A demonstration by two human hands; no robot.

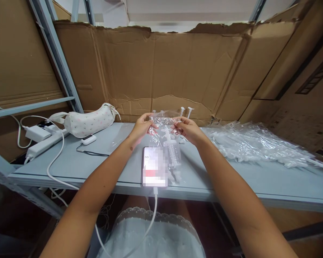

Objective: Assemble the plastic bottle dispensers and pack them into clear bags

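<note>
My left hand (144, 125) and my right hand (185, 128) pinch the top of a clear plastic bag (163, 122), one at each side. Inside or just behind the film shows a clear ribbed plastic part (172, 152), shaped like a small bottle or syringe barrel; the film blurs its outline. Below the bag a phone (153, 166) with a lit screen lies at the shelf's front edge, a white cable (155, 195) plugged into its lower end. Behind my right hand stand two small white plastic pieces with flat tops (190, 111).
A pile of clear-bagged white parts (255, 143) covers the right of the grey shelf (118, 177). To the left are a white pouch (90, 120), a small white device (88, 139) with a black strap, and a power strip (45, 145) with cables. Cardboard (177, 68) walls the back.
</note>
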